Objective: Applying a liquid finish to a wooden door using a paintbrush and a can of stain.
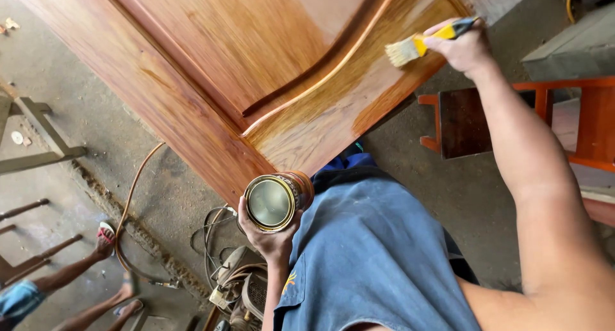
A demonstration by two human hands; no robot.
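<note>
One view only, from a camera worn on the person's head, looking steeply down along their own body and tilted sideways. It sits near: the blue shirt (pixel 378 254) fills the lower middle, and the wooden door panel (pixel 211 68) crosses the top. The concrete floor (pixel 96 158) lies farther below, at left and right.

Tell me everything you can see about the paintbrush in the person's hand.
The paintbrush is small and flat, with a yellow handle that turns dark at the far end and pale, splayed bristles. The right hand grips the handle, covering its middle. It lies nearly level, bristles pointing left, tips over the glossy, darker patch of the wooden door panel near a curved raised moulding. Whether the bristles touch the wood cannot be told.
</note>
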